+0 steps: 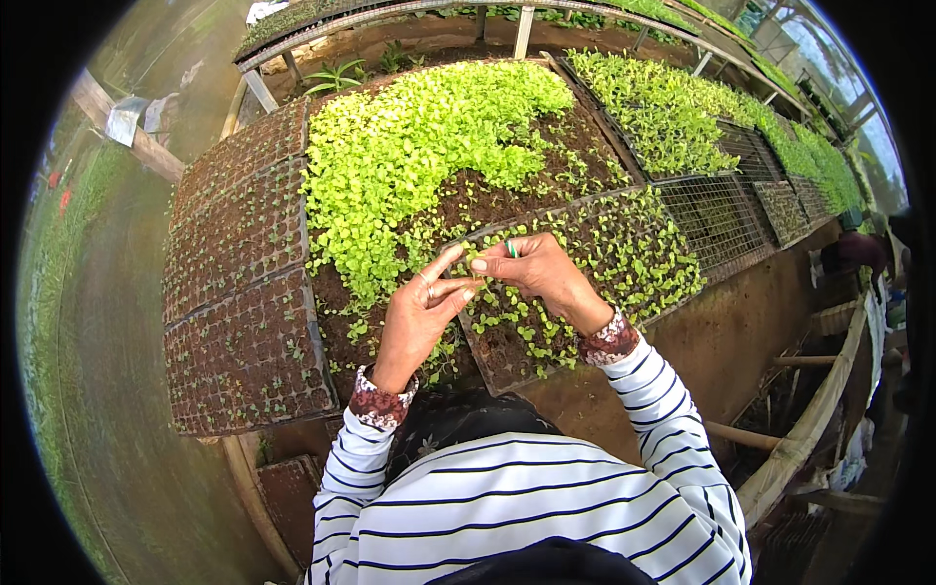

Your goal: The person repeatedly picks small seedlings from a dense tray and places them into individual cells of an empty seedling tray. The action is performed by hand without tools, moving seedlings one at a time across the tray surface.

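My left hand (423, 311) and my right hand (537, 274) meet above the near edge of a seedling tray (497, 358). Small green seedlings (475, 257) are pinched between the fingertips of both hands; how many cannot be told. A green and white band circles a finger of my right hand, and rings sit on a finger of my left. Beyond my hands spreads a bed of dense bright green seedlings (417, 146), with brown soil (468, 197) and scattered seedlings at its near and right sides. The tray under my right hand holds spaced young seedlings in cells.
Cell trays (241, 351) with tiny sprouts stand on the left. More seedling trays (658, 124) and wire-like grids (713, 216) lie to the right. A raised bench (524, 33) crosses the back. A bamboo rail (812, 424) curves at the right, near another person (859, 256).
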Action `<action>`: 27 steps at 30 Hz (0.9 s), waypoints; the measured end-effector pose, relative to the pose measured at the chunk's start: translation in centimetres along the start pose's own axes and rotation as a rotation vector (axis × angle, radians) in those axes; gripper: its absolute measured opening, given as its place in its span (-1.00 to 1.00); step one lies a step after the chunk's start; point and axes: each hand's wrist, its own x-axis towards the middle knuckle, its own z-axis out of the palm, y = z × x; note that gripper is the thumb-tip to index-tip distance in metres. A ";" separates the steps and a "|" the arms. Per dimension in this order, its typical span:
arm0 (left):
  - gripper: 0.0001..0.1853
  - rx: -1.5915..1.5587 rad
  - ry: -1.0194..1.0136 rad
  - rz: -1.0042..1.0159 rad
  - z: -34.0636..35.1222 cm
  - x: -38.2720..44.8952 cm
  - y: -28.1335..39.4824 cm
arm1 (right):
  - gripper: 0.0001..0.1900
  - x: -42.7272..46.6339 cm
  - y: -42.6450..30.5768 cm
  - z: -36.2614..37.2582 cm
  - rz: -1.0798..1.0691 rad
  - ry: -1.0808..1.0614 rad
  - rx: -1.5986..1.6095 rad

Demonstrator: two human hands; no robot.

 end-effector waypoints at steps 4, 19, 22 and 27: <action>-0.36 -0.196 -0.089 -0.114 0.9 -0.4 -0.8 | -0.80 -2.1 0.8 0.4 -0.082 0.079 -0.054; -0.35 -0.124 -0.134 -0.047 0.9 -3.8 -0.1 | -0.78 -6.9 2.6 3.1 -0.402 0.338 -0.249; -0.34 -0.052 -0.107 -0.006 0.7 -4.5 0.2 | -0.78 -7.0 2.8 3.9 -0.472 0.368 -0.243; -0.34 -0.086 -0.093 0.002 0.3 -5.2 0.3 | -0.79 -7.0 3.0 4.9 -0.456 0.360 -0.264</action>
